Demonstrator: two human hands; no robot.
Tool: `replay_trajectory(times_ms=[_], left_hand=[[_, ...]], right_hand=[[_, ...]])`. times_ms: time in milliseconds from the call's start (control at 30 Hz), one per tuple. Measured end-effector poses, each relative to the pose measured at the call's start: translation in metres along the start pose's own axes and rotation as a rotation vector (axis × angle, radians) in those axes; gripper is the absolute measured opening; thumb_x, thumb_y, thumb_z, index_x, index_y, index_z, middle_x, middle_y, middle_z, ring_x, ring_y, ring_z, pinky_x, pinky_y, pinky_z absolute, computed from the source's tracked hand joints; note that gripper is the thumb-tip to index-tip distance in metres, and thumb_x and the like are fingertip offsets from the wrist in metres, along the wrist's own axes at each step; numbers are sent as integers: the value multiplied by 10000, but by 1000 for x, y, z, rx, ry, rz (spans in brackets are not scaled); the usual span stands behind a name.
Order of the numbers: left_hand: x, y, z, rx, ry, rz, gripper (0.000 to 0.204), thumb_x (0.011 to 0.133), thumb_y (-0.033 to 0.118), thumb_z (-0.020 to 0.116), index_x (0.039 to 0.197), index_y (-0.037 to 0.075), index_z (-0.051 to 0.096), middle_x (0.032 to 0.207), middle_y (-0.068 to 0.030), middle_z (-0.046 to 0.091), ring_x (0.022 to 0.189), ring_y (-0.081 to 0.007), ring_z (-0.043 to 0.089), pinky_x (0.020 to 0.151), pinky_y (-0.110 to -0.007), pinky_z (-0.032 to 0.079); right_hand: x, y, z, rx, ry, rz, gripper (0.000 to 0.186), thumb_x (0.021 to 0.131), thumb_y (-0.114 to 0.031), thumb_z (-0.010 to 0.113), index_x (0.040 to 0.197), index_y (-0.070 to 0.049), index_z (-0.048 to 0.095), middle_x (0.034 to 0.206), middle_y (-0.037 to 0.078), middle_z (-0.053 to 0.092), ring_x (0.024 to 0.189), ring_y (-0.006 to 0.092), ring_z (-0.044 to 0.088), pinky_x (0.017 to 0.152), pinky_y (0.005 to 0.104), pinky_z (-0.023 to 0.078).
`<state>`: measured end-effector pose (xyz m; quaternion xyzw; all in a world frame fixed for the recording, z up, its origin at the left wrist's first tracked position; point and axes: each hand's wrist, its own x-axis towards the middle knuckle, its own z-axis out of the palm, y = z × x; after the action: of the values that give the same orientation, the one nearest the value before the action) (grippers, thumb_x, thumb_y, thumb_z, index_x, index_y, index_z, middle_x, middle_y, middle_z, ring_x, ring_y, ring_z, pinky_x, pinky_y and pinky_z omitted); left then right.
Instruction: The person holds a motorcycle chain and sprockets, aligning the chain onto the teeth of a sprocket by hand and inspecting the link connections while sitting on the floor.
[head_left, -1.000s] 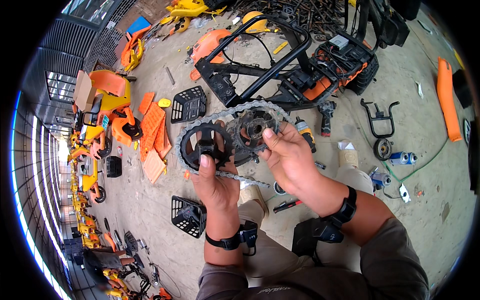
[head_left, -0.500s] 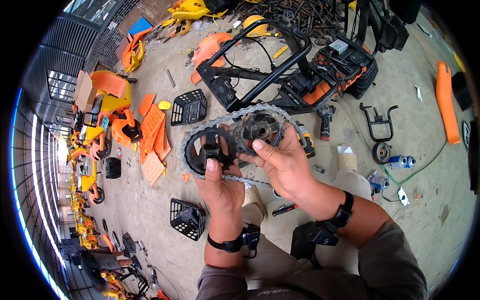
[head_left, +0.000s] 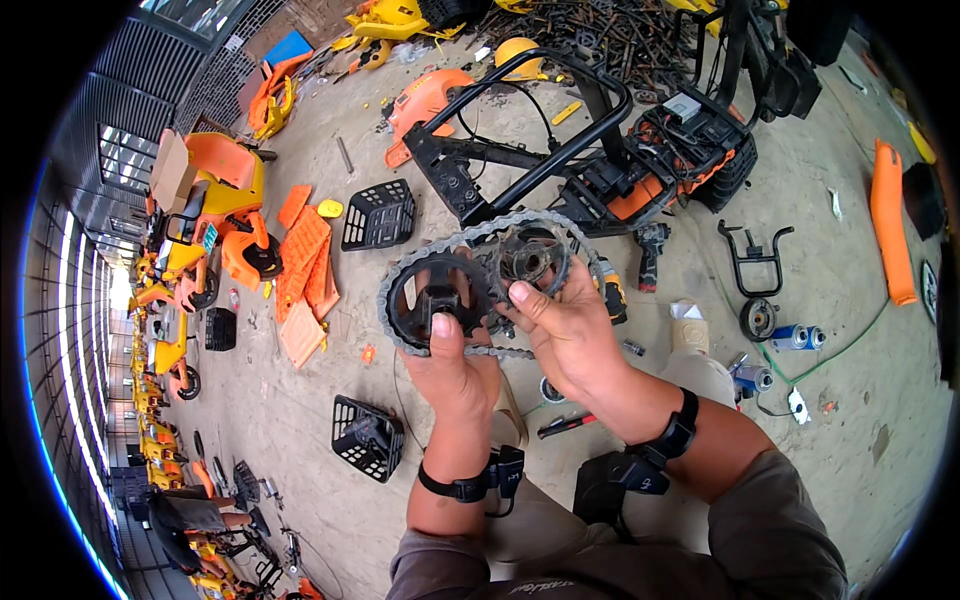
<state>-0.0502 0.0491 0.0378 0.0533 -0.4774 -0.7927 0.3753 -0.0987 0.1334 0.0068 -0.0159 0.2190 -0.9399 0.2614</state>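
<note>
Holding sprockets (head_left: 437,295), thumbs (head_left: 446,336) on top, fingers (head_left: 579,285) underneath

The chain (head_left: 470,234) is dull metal, the frame (head_left: 548,165) smooth metal (faintly glossy), the floor (head_left: 290,430) matt concrete.

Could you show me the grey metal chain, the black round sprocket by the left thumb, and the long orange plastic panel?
Grey metal chain (head_left: 480,232), head view: on its upper run.
Black round sprocket (head_left: 437,298), head view: on its central hub.
Long orange plastic panel (head_left: 887,222), head view: about halfway along.
</note>
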Motion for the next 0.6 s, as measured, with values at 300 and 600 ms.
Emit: replay_trajectory(times_ms=[300, 600], left_hand=[[1, -1, -2, 45, -17, 26, 678, 796, 283, 734, 1298, -30, 404, 1246, -211, 520, 1177, -306, 508, 1011, -431, 401], [1, -3, -3, 179, 66, 2, 676, 810, 340, 705, 1299, -27, 418, 1191, -154, 572, 999, -203, 595, 702, -252, 499]], right_hand=[[-4, -1, 8, 11, -4, 30, 525, 852, 54, 607, 1253, -127, 320, 1183, 83, 508, 1072, 218, 559, 879, 401, 518], [-5, 1, 10, -48, -23, 24, 638, 820, 85, 623, 1275, -120, 224, 1207, 107, 468, 1053, 222, 566, 827, 384, 556]])
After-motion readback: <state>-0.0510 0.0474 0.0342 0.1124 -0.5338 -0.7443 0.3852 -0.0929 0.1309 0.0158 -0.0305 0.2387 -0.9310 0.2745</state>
